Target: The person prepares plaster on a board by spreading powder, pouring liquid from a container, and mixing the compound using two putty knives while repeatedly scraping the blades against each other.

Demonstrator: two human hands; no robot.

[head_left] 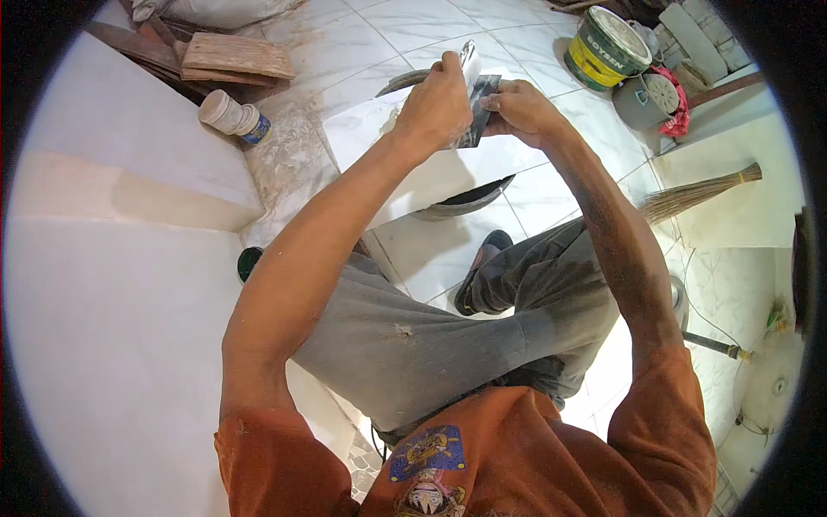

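My left hand (432,105) is closed around a thin, pale-smeared blade (469,62) that looks like a putty knife; its handle is hidden in my fist. Pinched between the thumb and fingers of my right hand (519,112) is a dark flat scraper plate (482,108), smeared with white paste. The two tools meet or overlap; whether they touch is hard to tell. Below both hands lies a white board (422,183) with pasty patches near its left side. It rests over a dark round-rimmed object (469,200), mostly covered.
A green and yellow paint bucket (606,50) stands at the upper right beside a grey pail (644,102). A stick broom (702,191) leans at the right. Stacked plastic tubs (234,118) and wood planks (237,57) are at the upper left, near a white wall ledge (172,189).
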